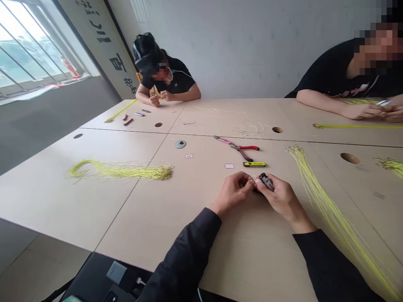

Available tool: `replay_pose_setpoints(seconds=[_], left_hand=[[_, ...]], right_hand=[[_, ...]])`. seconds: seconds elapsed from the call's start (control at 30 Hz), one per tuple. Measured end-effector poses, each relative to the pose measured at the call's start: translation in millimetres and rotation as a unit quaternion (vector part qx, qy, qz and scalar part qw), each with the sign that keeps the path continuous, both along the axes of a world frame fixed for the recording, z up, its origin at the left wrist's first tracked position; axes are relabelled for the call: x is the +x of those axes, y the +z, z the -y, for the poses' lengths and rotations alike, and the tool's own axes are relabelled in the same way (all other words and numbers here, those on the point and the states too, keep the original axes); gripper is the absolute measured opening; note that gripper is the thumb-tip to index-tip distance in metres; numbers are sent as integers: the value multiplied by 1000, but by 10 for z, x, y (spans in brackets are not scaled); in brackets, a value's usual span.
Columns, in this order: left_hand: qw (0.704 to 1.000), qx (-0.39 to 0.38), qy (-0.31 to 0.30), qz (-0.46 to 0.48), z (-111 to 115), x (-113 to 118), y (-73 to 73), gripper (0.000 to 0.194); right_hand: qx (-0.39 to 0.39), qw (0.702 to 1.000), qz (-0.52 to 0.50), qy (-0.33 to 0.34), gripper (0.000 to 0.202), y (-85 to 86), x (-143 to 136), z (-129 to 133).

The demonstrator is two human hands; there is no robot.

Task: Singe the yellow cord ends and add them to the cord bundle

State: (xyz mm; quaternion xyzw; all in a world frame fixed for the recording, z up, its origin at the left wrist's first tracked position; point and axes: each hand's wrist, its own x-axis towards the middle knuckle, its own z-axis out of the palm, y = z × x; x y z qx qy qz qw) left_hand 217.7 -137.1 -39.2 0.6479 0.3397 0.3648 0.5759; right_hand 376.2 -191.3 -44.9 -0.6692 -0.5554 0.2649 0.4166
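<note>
My left hand [236, 190] is closed in a pinch at a small pale strand [254, 178], its fingertips close to those of the other hand. My right hand [281, 197] is wrapped round a grey and black lighter [267, 182]. Under the fingers shows part of a red and black object that I cannot make out. Just beyond the hands lies a yellow utility knife [254, 164], with red-handled pliers [245, 150] behind it. To the right stretches a long bundle of yellow cords [327, 205].
Another bundle of yellow cords [126, 171] lies at the left. A round metal disc [179, 144], two small labels and a pink tool [223, 139] are on the table [157, 218]. Two people sit across, their hands on the far side. Holes pierce the tabletop.
</note>
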Motion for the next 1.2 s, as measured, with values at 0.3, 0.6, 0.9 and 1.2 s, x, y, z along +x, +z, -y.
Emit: replay_pose_setpoints(seconds=[0.3, 0.6, 0.9, 1.2], left_hand=[[998, -14, -27, 48, -74, -13, -58, 27], [996, -56, 13, 71, -117, 11, -127, 26], [991, -75, 26, 112, -141, -1, -110, 24], [989, -97, -8, 110, -105, -17, -35, 23]], right_hand=[[3, 999, -32, 18, 31, 53, -28, -11], [-2, 998, -64, 0, 38, 135, -70, -12], [-22, 992, -116, 35, 43, 168, -97, -12], [-14, 994, -108, 27, 40, 162, -94, -12]])
